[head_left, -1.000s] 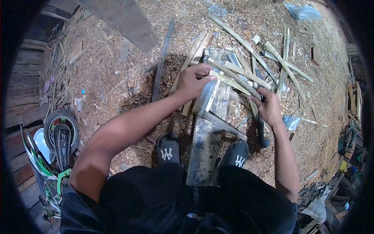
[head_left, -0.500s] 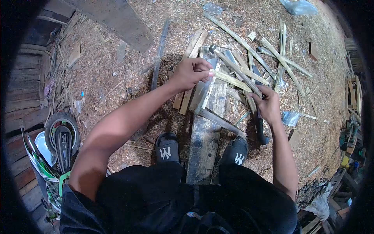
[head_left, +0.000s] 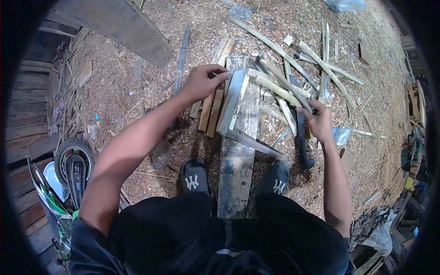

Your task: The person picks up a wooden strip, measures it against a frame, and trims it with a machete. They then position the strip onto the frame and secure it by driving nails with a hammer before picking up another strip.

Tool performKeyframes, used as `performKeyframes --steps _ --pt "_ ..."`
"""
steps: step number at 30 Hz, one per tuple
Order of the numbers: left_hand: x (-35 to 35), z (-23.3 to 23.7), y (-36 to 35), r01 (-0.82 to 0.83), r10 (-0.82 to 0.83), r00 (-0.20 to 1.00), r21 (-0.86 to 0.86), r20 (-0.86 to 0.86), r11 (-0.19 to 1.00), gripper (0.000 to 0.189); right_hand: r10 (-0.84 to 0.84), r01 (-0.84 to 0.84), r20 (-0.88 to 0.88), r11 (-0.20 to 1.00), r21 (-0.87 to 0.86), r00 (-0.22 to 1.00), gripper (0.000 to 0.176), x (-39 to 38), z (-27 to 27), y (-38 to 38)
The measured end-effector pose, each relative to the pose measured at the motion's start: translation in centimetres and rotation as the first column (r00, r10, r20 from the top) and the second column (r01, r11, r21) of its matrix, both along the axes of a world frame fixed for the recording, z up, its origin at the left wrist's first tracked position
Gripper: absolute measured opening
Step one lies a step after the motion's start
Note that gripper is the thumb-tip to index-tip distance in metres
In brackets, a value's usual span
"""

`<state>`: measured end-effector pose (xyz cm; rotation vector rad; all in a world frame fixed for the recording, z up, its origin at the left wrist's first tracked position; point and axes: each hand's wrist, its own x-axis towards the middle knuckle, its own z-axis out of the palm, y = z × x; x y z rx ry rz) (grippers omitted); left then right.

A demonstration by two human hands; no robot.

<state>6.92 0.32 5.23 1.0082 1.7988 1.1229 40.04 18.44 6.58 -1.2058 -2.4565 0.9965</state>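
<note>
**A:** Where is the strip, and who holds it?

**B:** The strip (head_left: 275, 87) lies slanted over the far end of the plank (head_left: 236, 165). It runs from the top of the slat (head_left: 230, 103) down to the right. The right hand (head_left: 318, 121) has its lower end.

**A:** How is this hand?

**B:** The right arm comes up along the right side, with the elbow bent. The fingers are curled into a tight fist around the strip. A knife (head_left: 304, 151) with a dark handle sticks out just under the fist. I cannot tell if the hand grips it too.

**A:** And the other hand?

**B:** The left arm is stretched forward and a little to the right. The left hand (head_left: 204, 82) is at the upper end of the slat, with thumb and fingers pinched narrow on its edge. The slat leans on the plank, tilted to the left.

**A:** What is around?

**B:** The person sits on the near end of the plank, one sandal (head_left: 192, 176) on each side. More loose strips (head_left: 327, 68) lie crossed beyond the right hand, on ground covered with wood chips.
</note>
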Motion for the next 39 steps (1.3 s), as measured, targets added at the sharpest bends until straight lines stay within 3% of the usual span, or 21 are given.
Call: performKeyframes --steps 2,4,6,8,10,11,13,16,18,20,22,26,28,30,31,34,35,39 --pt "-1.4 0.3 -0.9 0.011 -0.015 0.978 -0.017 -0.206 1.000 0.025 -0.005 0.006 0.015 1.000 -0.014 1.000 0.031 1.5 -1.5 2.2" --pt "-3.1 -0.5 -2.0 0.009 -0.008 0.987 0.006 -0.162 1.000 0.028 -0.011 0.011 0.066 1.000 0.007 0.998 0.031 2.5 -1.8 3.6" --pt "-4.6 -0.8 -3.0 -0.003 -0.023 0.932 -0.070 -0.361 0.998 0.029 -0.003 0.006 0.087 1.000 -0.031 0.996 0.031 3.4 -2.4 4.8" --pt "-5.6 -1.0 -3.9 -0.028 0.004 0.921 -0.056 -0.389 0.998 0.030 0.015 -0.013 0.089 0.999 -0.032 0.996 0.029 4.4 -3.6 5.9" --pt "-6.5 -0.9 -5.0 -0.079 -0.019 0.917 -0.229 -0.397 0.970 0.028 0.055 -0.057 0.070 0.998 0.030 0.996 0.029 4.7 -3.8 6.1" --pt "-6.9 -0.9 -5.6 -0.089 -0.010 0.916 -0.227 -0.402 0.970 0.028 0.087 -0.092 0.056 0.992 0.092 0.995 0.029 4.7 -3.8 6.2" --pt "-7.9 -1.7 -6.9 -0.049 -0.091 0.828 -0.233 -0.554 0.971 0.025 0.097 -0.111 0.113 0.987 0.118 0.989 0.029 4.6 -3.5 6.9" --pt "-8.9 -2.4 -8.7 -0.024 -0.081 0.835 -0.183 -0.545 0.983 0.022 0.087 -0.105 0.199 0.991 0.082 0.976 0.029 4.0 -1.6 7.9" --pt "-9.6 -2.7 -9.3 -0.033 -0.073 0.852 -0.193 -0.518 0.981 0.023 0.101 -0.153 0.373 0.982 0.112 0.922 0.028 3.1 1.1 8.1" --pt "-10.4 -3.2 -9.8 -0.032 -0.076 0.868 -0.207 -0.491 0.978 0.026 0.129 -0.205 0.381 0.965 0.165 0.915 0.027 2.5 2.7 8.7" --pt "-10.7 -4.0 -9.8 -0.050 -0.058 0.853 -0.191 -0.519 0.980 0.028 0.131 -0.209 0.498 0.972 0.103 0.857 0.025 1.4 4.4 9.0" --pt "-11.0 -5.8 -9.6 -0.068 -0.040 0.882 -0.211 -0.470 0.975 0.029 0.115 -0.208 0.394 0.957 0.202 0.912 0.025 0.7 0.8 10.9" --pt "-10.5 -5.8 -9.4 -0.075 -0.047 0.905 -0.268 -0.422 0.961 0.029 0.103 -0.184 0.413 0.970 0.160 0.905 0.028 -0.3 -1.1 10.6" --pt "-10.4 -6.4 -8.8 0.016 -0.128 0.914 -0.280 -0.386 0.960 0.029 0.175 -0.227 0.268 0.958 0.176 0.947 0.030 -0.3 -3.9 10.6" --pt "-10.2 -7.4 -8.7 0.024 -0.150 0.894 -0.288 -0.421 0.957 0.028 0.134 -0.171 0.311 0.980 0.096 0.941 0.031 -0.9 -3.6 9.7" --pt "-10.0 -9.2 -7.7 0.076 -0.183 0.896 -0.266 -0.405 0.961 0.028 0.154 -0.195 0.251 0.970 0.146 0.956 0.032 -1.5 -5.2 10.1" --pt "-9.9 -9.7 -7.4 0.074 -0.183 0.897 -0.270 -0.403 0.960 0.028 0.120 -0.165 0.340 0.981 0.105 0.933 0.031 -1.7 -4.9 10.5" --pt "-8.4 -9.6 -5.4 -0.044 -0.123 0.923 -0.417 -0.366 0.908 0.036 0.151 -0.190 0.317 0.977 0.095 0.936 0.030 -1.6 -5.5 11.6"
